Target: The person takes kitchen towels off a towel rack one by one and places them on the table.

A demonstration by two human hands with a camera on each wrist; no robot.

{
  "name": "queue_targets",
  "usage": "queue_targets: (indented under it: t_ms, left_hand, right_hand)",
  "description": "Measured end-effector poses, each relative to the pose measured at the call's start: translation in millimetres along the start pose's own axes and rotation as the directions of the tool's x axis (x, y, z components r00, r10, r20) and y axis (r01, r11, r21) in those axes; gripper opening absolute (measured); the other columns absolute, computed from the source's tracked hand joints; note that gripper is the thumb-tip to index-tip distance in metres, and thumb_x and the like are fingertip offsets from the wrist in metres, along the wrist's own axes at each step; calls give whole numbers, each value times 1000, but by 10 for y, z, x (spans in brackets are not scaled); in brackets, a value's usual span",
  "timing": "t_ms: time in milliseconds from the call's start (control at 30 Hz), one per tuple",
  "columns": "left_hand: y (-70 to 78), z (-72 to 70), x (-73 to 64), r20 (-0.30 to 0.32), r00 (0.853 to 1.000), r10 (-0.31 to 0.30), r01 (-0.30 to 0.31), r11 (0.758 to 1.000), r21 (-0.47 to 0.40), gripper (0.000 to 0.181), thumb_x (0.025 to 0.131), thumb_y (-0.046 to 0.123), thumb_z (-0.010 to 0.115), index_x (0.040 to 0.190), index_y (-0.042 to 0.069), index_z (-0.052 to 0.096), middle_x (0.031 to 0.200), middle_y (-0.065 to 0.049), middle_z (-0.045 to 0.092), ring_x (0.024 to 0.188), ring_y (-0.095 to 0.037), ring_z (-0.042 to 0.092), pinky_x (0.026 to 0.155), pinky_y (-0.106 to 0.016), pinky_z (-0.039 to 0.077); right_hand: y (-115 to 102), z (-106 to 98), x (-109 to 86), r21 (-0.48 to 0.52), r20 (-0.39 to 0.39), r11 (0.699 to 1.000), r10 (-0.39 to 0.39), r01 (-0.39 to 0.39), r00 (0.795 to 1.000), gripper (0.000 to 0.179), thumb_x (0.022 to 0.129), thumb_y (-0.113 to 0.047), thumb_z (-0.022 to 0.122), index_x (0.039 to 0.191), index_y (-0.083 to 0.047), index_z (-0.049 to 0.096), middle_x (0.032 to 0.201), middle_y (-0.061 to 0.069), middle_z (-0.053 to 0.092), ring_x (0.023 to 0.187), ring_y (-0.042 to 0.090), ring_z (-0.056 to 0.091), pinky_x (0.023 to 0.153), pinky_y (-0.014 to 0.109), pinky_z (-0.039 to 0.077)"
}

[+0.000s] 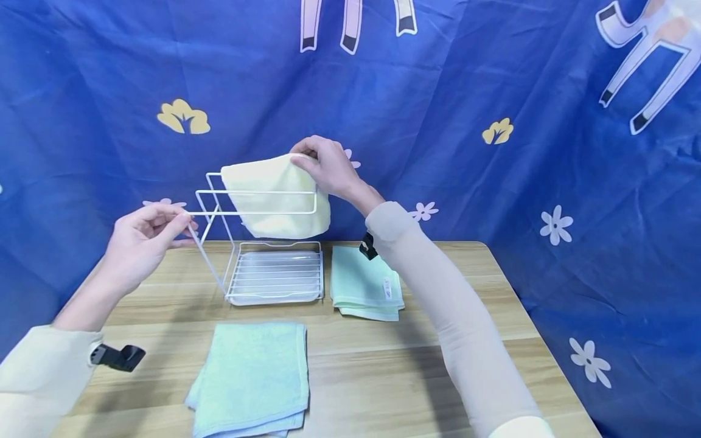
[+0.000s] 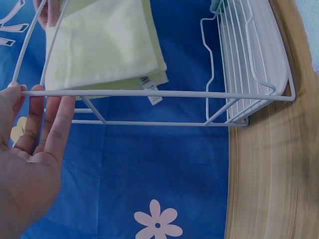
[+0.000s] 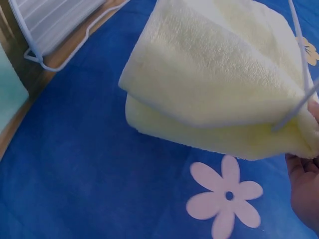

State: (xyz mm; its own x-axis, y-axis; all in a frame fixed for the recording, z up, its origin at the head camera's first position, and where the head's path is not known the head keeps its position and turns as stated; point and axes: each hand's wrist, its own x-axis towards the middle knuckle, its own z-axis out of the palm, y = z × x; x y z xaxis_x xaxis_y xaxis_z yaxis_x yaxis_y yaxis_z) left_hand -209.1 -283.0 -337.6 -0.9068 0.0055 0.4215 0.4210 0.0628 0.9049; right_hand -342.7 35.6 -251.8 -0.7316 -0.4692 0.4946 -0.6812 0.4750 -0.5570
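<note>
A folded pale yellow towel (image 1: 274, 176) is up behind the front top rails of a white wire rack (image 1: 252, 213). My right hand (image 1: 331, 164) pinches the towel's upper right corner between thumb and fingers. Whether the towel rests on a rail behind it cannot be seen. At the rack's upper left corner, my left hand (image 1: 139, 243) grips the wire frame. The left wrist view shows those fingers (image 2: 60, 127) hooked over the rail, with the towel's label (image 2: 151, 90) hanging below its edge. In the right wrist view, the towel (image 3: 199, 84) sags in loose folds.
The rack's low wire shelf has a white tray (image 1: 274, 299) under its bars. To its right lies a folded mint-green towel (image 1: 361, 280). Nearer the front is a folded light blue towel (image 1: 254, 371). A blue patterned curtain (image 1: 263, 79) hangs behind the wooden table (image 1: 378, 377).
</note>
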Motion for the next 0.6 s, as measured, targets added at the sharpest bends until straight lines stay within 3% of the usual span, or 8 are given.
queue_targets:
  t_ms: [367, 600]
  left_hand:
    - [6, 20, 14, -6, 1000, -14, 15, 1000, 21, 20, 102, -3, 65, 111, 12, 73, 97, 12, 80, 84, 1, 76, 71, -15, 66]
    - [-13, 3, 1, -7, 1000, -23, 23, 1000, 0, 18, 102, -3, 64, 112, 8, 73, 97, 12, 81, 83, 1, 76, 71, -14, 66]
  right_hand:
    - [-138, -267, 38, 30, -16, 1000, -1, 2, 1000, 18, 102, -19, 72, 111, -5, 80, 108, 10, 80, 90, 13, 71, 73, 15, 56]
    - [-189, -370, 29, 55, -50, 998, -19, 22, 999, 17, 101, -16, 73, 111, -4, 80, 104, 12, 80, 83, 12, 68, 69, 17, 56]
